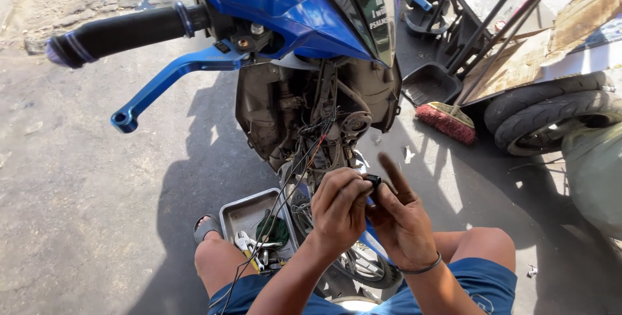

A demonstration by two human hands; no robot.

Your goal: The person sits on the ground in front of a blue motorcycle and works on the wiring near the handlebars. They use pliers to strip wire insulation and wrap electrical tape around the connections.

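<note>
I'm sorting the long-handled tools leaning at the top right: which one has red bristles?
The broom, its head resting on the ground beside the tyres. The other dark poles leaning there show no bristles.

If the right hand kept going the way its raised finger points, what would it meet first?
Most likely the exposed front of the blue motorcycle: the right hand points up and slightly left, toward the wiring and round part behind the removed panel. Depth is unclear, so this is a judgement.

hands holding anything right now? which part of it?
Both hands pinch one small black part, maybe a connector, below the exposed wiring: left hand grips its left side, right hand supports its right side with fingertips. Exact grip unclear.
</note>
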